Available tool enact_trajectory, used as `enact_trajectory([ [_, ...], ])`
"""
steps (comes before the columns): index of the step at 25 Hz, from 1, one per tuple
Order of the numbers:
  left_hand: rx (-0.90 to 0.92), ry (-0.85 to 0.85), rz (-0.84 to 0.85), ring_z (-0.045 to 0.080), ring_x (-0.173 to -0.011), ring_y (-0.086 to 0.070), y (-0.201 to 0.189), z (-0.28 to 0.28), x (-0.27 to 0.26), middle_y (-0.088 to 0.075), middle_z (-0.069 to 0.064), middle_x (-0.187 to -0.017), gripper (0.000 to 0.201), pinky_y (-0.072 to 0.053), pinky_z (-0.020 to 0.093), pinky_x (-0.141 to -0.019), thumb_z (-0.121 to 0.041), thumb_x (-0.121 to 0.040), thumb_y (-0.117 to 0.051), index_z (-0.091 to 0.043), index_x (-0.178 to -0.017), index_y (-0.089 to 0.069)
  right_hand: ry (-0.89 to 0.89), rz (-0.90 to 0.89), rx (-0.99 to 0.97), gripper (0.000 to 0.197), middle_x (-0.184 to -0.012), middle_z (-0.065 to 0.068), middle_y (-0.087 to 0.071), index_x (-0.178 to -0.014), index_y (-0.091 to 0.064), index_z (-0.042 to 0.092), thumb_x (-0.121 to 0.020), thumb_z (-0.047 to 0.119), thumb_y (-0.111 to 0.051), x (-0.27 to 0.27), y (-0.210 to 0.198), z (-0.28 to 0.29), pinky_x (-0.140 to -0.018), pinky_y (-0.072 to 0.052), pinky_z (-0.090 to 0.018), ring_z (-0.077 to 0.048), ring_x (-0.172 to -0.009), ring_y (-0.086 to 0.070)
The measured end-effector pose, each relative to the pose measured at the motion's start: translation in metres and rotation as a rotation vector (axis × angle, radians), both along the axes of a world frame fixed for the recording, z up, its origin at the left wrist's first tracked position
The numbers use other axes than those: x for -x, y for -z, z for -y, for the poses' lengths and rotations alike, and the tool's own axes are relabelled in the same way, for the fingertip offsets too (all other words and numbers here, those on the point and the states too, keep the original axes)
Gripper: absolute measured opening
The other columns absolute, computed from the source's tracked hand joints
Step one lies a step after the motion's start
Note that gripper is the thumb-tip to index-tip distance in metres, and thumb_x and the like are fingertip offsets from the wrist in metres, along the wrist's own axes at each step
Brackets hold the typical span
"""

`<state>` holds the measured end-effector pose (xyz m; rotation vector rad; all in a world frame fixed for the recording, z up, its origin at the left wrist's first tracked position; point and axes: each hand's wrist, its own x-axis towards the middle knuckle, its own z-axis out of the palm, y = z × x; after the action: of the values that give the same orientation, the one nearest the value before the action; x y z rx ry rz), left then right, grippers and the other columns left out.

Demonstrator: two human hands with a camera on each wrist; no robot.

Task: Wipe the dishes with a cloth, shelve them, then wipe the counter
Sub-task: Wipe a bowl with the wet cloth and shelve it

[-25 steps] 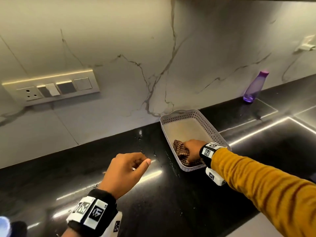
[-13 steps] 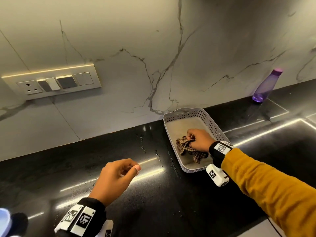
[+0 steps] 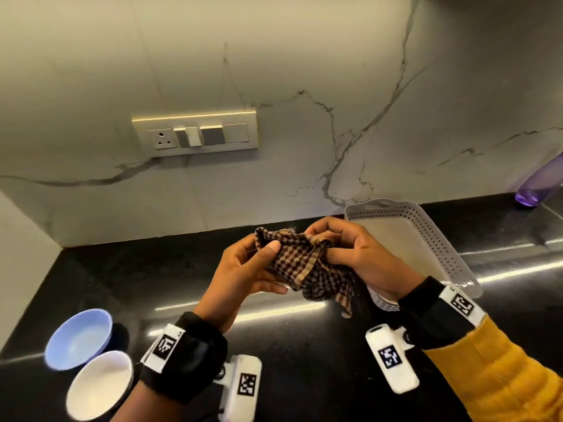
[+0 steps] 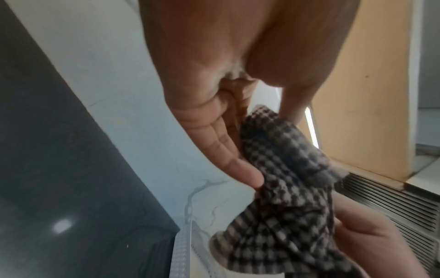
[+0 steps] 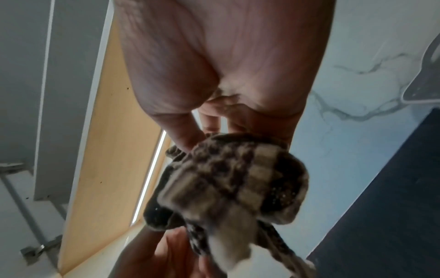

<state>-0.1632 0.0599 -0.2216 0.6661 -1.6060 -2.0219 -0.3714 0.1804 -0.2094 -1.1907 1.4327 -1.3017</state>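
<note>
Home kitchen. Glossy black stone counter [image 3: 152, 284] is running along a white marble-look backsplash [image 3: 304, 71] with grey veins. A switch panel [image 3: 195, 134] with a socket is sitting on the backsplash; light is showing along its top edge and streaking across the counter. Two bowls, blue [image 3: 79, 342] and white [image 3: 100, 385], are sitting at the counter's near-left edge. A perforated grey basket [image 3: 435, 236] is standing by the wall, with a purple bottle [image 3: 537, 184] at the far right. Wrist views are showing wood-tone cabinet panels [image 4: 357, 84] overhead.
</note>
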Motion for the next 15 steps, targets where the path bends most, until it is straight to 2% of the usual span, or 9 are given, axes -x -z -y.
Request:
enact_trajectory([
  [3, 0.049, -0.196, 0.043, 0.027, -0.074, -0.074, -0.004, 0.009, -0.027, -0.077, 0.016, -0.102, 0.020, -0.063, 0.031, -0.060, -0.018, -0.099, -0.064, -0.009, -0.116, -0.069, -0.061, 0.111, -0.028, 0.031, -0.119, -0.014, -0.070, -0.120, -0.069, 0.013, -0.096, 0.023, -0.052, -0.032, 0.007, 0.021, -0.099, -0.049, -0.048, -0.027, -0.112, -0.065],
  [5, 0.068, -0.304, 0.070, 0.024, -0.070, -0.074, -0.005, 0.013, -0.042, -0.077, 0.015, -0.098, 0.018, -0.061, 0.029, -0.055, -0.019, -0.098, -0.066, -0.009, -0.112, -0.070, -0.122, 0.112, -0.045, 0.035, -0.118, -0.014, -0.070, -0.123, -0.066, 0.010, -0.097, 0.032, -0.058, -0.052, 0.008, 0.033, -0.097, -0.052, -0.046, -0.028, -0.111, -0.067],
  [8, 0.138, -0.417, 0.116, 0.022, -0.073, -0.077, -0.004, 0.020, -0.069, -0.078, 0.010, -0.094, 0.014, -0.059, 0.027, -0.052, -0.022, -0.099, -0.066, -0.014, -0.109, -0.072, -0.106, -0.184, -0.029, 0.027, -0.106, -0.001, -0.074, -0.114, -0.066, 0.022, -0.094, 0.036, -0.076, -0.087, 0.010, 0.056, -0.087, -0.062, -0.037, -0.017, -0.100, -0.073],
  [10, 0.221, -0.462, 0.157, 0.021, -0.080, -0.078, -0.003, 0.025, -0.088, -0.078, 0.006, -0.094, 0.011, -0.060, 0.029, -0.053, -0.025, -0.099, -0.066, -0.020, -0.107, -0.073, -0.096, -0.307, 0.007, 0.018, -0.100, 0.002, -0.074, -0.107, -0.067, 0.027, -0.093, 0.034, -0.077, -0.106, 0.014, 0.070, -0.083, -0.064, -0.038, -0.015, -0.096, -0.073],
  [12, 0.312, -0.511, 0.206, 0.017, -0.085, -0.078, -0.002, 0.031, -0.107, -0.078, 0.000, -0.093, 0.011, -0.062, 0.032, -0.056, -0.029, -0.099, -0.066, -0.025, -0.105, -0.074, -0.122, -0.318, 0.025, 0.010, -0.096, 0.001, -0.075, -0.101, -0.070, 0.027, -0.094, 0.032, -0.075, -0.123, 0.016, 0.082, -0.082, -0.065, -0.044, -0.017, -0.094, -0.073],
  [15, 0.456, -0.582, 0.312, 0.010, -0.095, -0.073, -0.001, 0.041, -0.130, -0.074, -0.007, -0.102, 0.018, -0.065, 0.034, -0.071, -0.037, -0.098, -0.065, -0.029, -0.110, -0.075, -0.178, -0.345, 0.067, 0.007, -0.091, 0.000, -0.077, -0.096, -0.076, 0.024, -0.094, 0.030, -0.076, -0.139, 0.015, 0.101, -0.083, -0.064, -0.048, -0.019, -0.091, -0.074],
])
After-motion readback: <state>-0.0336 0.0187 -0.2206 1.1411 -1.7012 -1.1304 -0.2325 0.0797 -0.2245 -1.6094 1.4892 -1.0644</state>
